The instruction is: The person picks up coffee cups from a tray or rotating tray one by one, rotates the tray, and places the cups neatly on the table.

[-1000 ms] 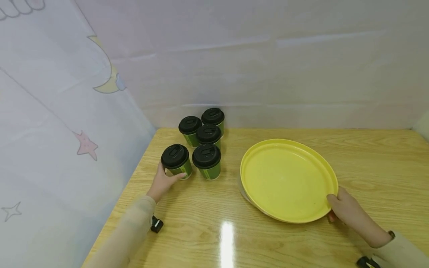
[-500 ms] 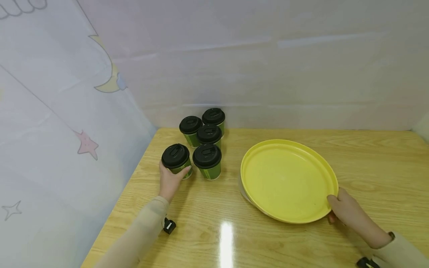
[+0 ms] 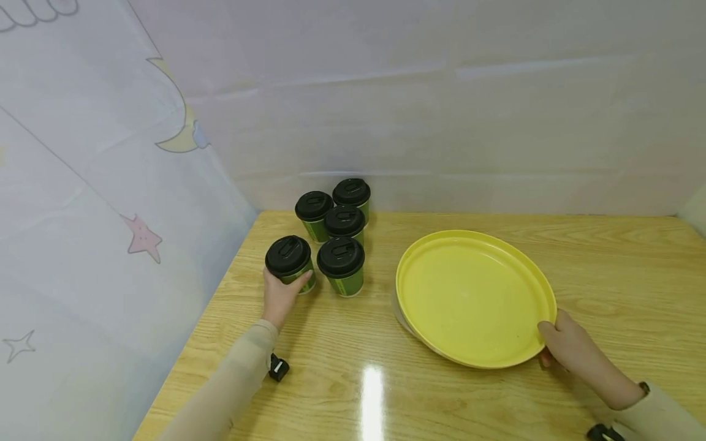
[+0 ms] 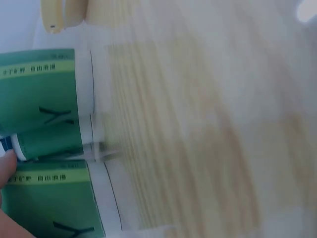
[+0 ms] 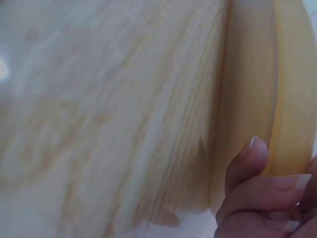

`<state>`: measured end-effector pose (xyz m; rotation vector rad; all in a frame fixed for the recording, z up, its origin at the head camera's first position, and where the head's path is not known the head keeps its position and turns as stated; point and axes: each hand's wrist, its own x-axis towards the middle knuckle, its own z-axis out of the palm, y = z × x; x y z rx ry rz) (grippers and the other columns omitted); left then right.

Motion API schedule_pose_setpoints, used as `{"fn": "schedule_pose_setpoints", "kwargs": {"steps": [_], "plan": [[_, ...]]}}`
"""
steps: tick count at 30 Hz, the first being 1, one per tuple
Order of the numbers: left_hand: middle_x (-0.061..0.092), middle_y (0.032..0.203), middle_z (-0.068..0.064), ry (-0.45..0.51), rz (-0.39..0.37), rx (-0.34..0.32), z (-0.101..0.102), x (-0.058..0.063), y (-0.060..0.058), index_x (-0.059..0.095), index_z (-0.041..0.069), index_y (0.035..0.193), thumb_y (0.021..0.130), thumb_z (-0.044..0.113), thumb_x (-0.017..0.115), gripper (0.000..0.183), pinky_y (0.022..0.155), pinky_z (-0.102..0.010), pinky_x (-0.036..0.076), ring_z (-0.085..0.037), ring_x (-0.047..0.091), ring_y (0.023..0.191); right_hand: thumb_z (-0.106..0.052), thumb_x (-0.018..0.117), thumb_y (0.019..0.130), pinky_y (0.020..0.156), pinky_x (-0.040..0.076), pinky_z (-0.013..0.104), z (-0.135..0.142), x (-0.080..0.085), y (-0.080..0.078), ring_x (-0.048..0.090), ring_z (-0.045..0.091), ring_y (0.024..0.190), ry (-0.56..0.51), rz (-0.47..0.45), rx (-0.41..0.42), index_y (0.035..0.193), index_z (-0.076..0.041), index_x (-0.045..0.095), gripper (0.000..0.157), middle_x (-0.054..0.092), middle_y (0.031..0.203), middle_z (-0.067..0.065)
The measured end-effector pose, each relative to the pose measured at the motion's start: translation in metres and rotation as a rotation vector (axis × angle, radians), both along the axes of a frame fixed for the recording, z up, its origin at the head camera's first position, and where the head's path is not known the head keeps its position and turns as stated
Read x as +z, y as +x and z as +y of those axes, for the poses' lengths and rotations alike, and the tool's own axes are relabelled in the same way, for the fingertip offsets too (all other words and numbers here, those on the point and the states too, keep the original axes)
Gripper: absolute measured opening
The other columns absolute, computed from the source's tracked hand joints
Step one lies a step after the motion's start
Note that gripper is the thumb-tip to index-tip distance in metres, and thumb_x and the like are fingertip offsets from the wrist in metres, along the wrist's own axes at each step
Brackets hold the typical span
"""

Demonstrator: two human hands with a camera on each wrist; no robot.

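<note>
My left hand (image 3: 280, 297) grips a green paper coffee cup (image 3: 300, 280) with a black lid, thumb across its near side. That cup is the front-left one of a group. Just right of it stands another lidded cup (image 3: 347, 283). In the left wrist view the held cup (image 4: 54, 201) shows low at the left, with part of the hand (image 4: 7, 198) against it. My right hand (image 3: 573, 349) holds the rim of a round yellow tray (image 3: 474, 300), thumb on top. From the right wrist, fingers (image 5: 262, 196) curl beneath the tray's edge (image 5: 292, 99).
Behind the front pair stand several more lidded cups: one in the middle (image 3: 344, 222), one at back left (image 3: 313, 207) and one at back right (image 3: 351, 193). They sit near the back wall (image 3: 441, 122) on the wooden table (image 3: 309, 392). A printed cloth (image 3: 83, 245) hangs at left.
My left wrist has swung right and the hand has closed more firmly round the front-left cup. In the latest frame that cup sits very slightly higher. The right hand and tray hold still.
</note>
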<state>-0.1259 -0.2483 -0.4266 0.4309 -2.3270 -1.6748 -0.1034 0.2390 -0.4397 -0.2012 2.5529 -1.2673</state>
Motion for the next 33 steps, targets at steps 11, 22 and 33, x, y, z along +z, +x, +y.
{"fn": "schedule_pose_setpoints", "kwargs": {"steps": [11, 22, 33], "plan": [[0.029, 0.148, -0.014, -0.010, -0.021, -0.217, -0.027, -0.001, -0.008, 0.017, 0.011, 0.151, 0.087, 0.023, 0.075, 0.087, 0.114, -0.049, 0.025, -0.030, 0.031, 0.138, -0.003, 0.024, 0.096, 0.032, 0.036, 0.024, 0.000, 0.002, 0.000, 0.034, 0.007, 0.035, -0.006, 0.003, 0.010, 0.084, 0.003, 0.051, 0.030, 0.052, 0.052, 0.006], [0.036, 0.147, -0.017, -0.042, -0.096, -0.430, -0.052, 0.003, -0.018, 0.019, 0.015, 0.153, 0.089, 0.020, 0.074, 0.084, 0.107, -0.053, 0.035, -0.035, 0.040, 0.132, -0.002, 0.024, 0.096, 0.030, 0.036, 0.024, 0.000, -0.001, -0.002, 0.034, 0.005, 0.035, -0.028, 0.032, 0.030, 0.082, 0.002, 0.052, 0.032, 0.051, 0.051, 0.004], [0.038, 0.145, -0.021, -0.056, -0.123, -0.572, -0.066, 0.001, -0.032, 0.019, 0.012, 0.153, 0.091, 0.014, 0.071, 0.081, 0.103, -0.053, 0.039, -0.038, 0.041, 0.130, -0.002, 0.025, 0.096, 0.031, 0.036, 0.024, 0.000, -0.002, -0.002, 0.034, 0.006, 0.035, -0.028, 0.019, 0.027, 0.081, 0.002, 0.052, 0.031, 0.051, 0.051, 0.005]]}}
